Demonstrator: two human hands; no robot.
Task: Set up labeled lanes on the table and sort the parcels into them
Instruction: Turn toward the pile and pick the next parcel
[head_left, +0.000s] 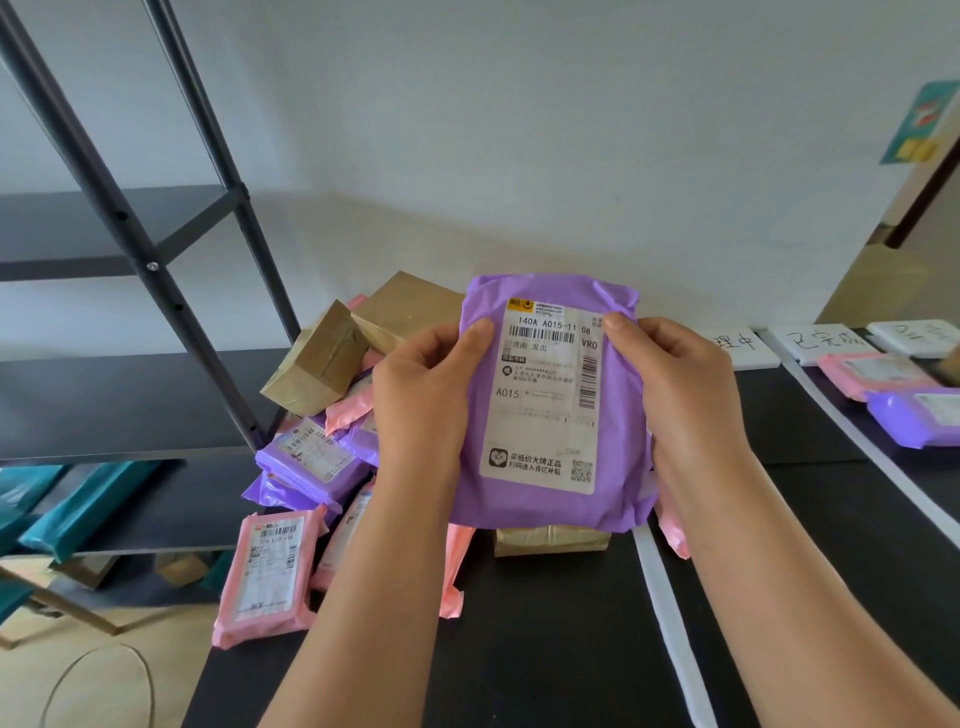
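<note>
Fingers (475, 332) around purple parcel (540, 509), parcel pile (317, 364) behind

Left: we log a parcel heap (311, 457) crowding the table (545, 649), shelf frame (150, 265) beside it. Right: open tabletop between the tape strips (670, 623); pink parcel (872, 371) and purple parcel (909, 418) lie in the far lane.

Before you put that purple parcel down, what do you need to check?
1. Grip: the left hand and right hand both hold the purple parcel by its sides: ok.
2. The shipping label faces the camera, A015 readable: ok.
3. The white tape lines mark lanes on the table: ok.
4. The lane cards are readable: not ok, the right hand hides part of the nearest card.
5. Which lane suits this parcel: cannot tell.
</note>
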